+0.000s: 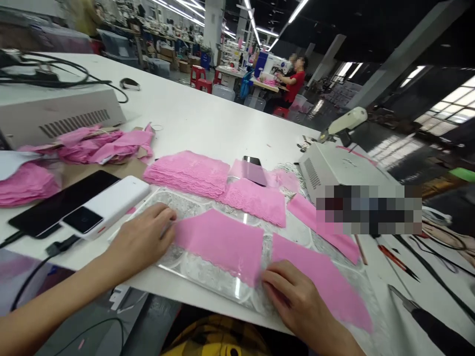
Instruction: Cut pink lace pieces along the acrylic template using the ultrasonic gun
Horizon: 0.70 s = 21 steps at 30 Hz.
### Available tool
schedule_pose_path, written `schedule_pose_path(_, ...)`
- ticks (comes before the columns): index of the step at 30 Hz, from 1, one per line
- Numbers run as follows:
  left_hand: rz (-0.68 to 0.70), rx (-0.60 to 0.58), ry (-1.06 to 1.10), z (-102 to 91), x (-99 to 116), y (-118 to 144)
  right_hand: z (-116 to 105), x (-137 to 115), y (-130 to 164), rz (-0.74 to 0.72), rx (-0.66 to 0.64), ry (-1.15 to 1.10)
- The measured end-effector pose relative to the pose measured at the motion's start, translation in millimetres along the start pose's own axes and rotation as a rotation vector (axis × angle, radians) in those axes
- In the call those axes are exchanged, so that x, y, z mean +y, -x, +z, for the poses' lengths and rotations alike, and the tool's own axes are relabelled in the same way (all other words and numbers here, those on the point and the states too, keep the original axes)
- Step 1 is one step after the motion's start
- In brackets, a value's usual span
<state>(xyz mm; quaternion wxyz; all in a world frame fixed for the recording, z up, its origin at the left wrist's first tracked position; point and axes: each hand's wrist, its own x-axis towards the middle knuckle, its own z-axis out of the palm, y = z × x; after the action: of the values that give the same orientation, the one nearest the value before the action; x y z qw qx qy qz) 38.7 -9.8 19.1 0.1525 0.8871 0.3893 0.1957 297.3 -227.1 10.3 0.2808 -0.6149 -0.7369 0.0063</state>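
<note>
Both hands lie flat and open: left hand [143, 237] and right hand [297, 296] press one pink lace piece [222, 242] onto the clear sheet [208, 277]; a stack [189, 173] waits.

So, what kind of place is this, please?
Probably a garment factory floor: stacked pink lace pieces on a long white table, a person at a sewing machine behind, and rows of workstations under strip lights.
</note>
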Motion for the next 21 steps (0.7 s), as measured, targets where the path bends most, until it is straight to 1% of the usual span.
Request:
schedule_pose_path(1, 0.046, 0.044, 0.002, 2.2, 2, 0, -4, 4, 6, 0.028, 0.03, 0.023)
schedule_pose_path(2, 0.118, 0.063, 0.043, 5.5, 6, -1, -8, 10, 13, 0.06, 0.068, 0.055)
schedule_pose_path(3, 0.209, 0.047, 0.112, 9.8, 11, -4, -12, 16, 21, 0.096, 0.104, 0.096)
schedule_pose_path(5, 0.395, -0.071, 0.274, 21.3, 29, -11, -22, 28, 41, 0.176, 0.162, 0.193)
schedule_pose_path(8, 0.591, -0.324, 0.437, 44.4, 66, -27, -36, 45, 73, 0.292, 0.216, 0.319)
schedule_pose_path(10, 0.704, -0.441, 0.462, 62.5, 92, -39, -43, 51, 93, 0.368, 0.25, 0.37)
schedule_pose_path(12, 0.819, -0.5, 0.416, 80.7, 112, -50, -50, 54, 110, 0.453, 0.291, 0.4)
schedule_pose_path(14, 0.913, -0.519, 0.321, 96.8, 126, -58, -55, 55, 124, 0.521, 0.35, 0.424)
schedule_pose_path(16, 0.981, -0.51, 0.211, 109.1, 133, -63, -59, 55, 135, 0.549, 0.405, 0.438)
schedule_pose_path(19, 1.032, -0.469, 0.058, 119.9, 134, -64, -62, 57, 148, 0.532, 0.461, 0.419)
schedule_pose_path(21, 1.055, -0.414, -0.007, 123.1, 131, -62, -62, 58, 153, 0.527, 0.469, 0.381)
